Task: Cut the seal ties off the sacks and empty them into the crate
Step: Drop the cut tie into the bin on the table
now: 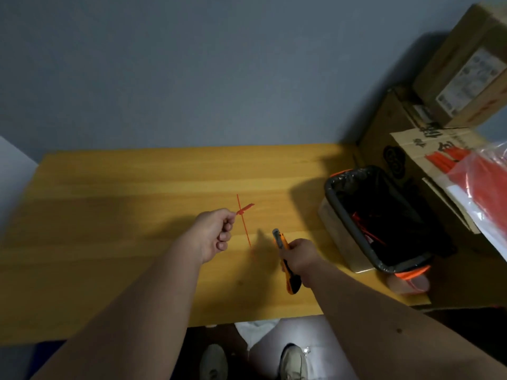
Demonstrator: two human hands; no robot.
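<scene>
My left hand (216,233) pinches a thin red seal tie (243,215) by its tag end and holds it above the middle of the wooden table (109,215). The tie's strap stands nearly upright, with its tip pointing down toward the table. My right hand (303,257) grips an orange and black utility knife (285,259) just to the right of the tie, its grey tip pointing up and away from me. No sack is in view.
A bin lined with a black bag (354,229) stands at the table's right end and holds several cut red ties. Cardboard boxes (439,105) are stacked further right, with a clear bag of red ties (477,182) lying on them. A grey wall rises behind the table.
</scene>
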